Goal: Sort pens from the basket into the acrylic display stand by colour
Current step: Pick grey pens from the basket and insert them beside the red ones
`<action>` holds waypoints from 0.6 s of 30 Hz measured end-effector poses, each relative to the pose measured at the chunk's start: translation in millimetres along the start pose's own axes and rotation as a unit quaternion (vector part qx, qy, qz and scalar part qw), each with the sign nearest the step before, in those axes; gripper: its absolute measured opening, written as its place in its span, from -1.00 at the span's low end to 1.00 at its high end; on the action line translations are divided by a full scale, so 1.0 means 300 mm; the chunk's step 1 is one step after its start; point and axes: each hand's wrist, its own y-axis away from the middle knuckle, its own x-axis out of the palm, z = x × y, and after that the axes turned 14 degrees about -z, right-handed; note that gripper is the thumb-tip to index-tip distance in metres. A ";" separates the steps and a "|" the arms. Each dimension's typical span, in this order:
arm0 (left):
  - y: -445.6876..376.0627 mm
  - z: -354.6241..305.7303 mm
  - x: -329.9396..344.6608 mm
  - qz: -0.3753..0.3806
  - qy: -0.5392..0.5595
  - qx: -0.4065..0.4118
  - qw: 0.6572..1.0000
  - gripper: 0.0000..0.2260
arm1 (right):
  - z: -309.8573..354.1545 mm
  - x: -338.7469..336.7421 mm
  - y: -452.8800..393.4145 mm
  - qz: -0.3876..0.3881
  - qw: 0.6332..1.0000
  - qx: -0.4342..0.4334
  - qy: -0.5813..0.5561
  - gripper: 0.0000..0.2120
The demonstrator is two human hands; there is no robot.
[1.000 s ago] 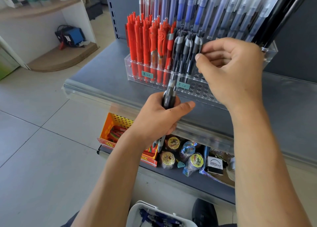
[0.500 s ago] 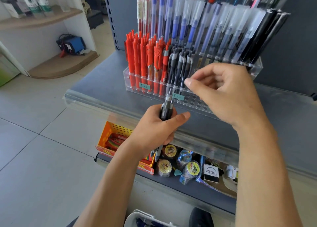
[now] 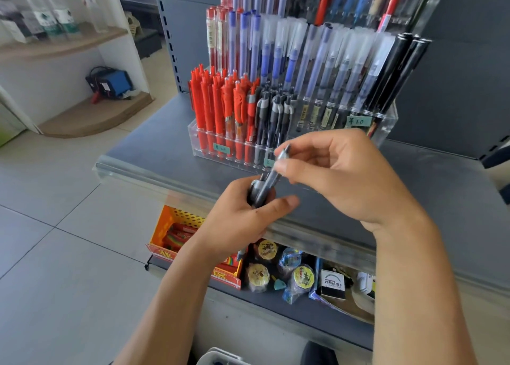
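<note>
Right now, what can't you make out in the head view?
- Pens in the left hand: its fingers cover them, so no count.
- The pen pinched by the right hand: motion blur hides its markings.
- Basket: cut off by the bottom edge, contents unseen.
- Front price tags on the stand: too small to read.
- Top pen row: cut by the upper edge.

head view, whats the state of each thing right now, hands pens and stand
left hand: grips a bundle of dark pens
right hand: pinches one dark pen, tilted, drawn from the bundle
acrylic display stand: upright on the shelf, partly filled
red pens: standing in the stand's left slots
basket: only its rim shows
</note>
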 end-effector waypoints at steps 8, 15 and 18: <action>0.007 0.001 -0.001 -0.024 -0.022 0.018 0.999 -0.54 | -0.016 -0.030 -0.010 -0.050 0.997 0.025 -0.052 -0.75; 0.002 0.016 -0.003 -0.045 -0.022 0.018 0.999 -0.60 | -0.029 0.009 -0.013 -0.009 0.996 0.076 -0.040 -0.83; 0.003 0.014 -0.004 -0.057 -0.013 0.018 0.998 -0.65 | -0.027 0.000 -0.012 0.002 0.993 0.085 -0.078 -0.78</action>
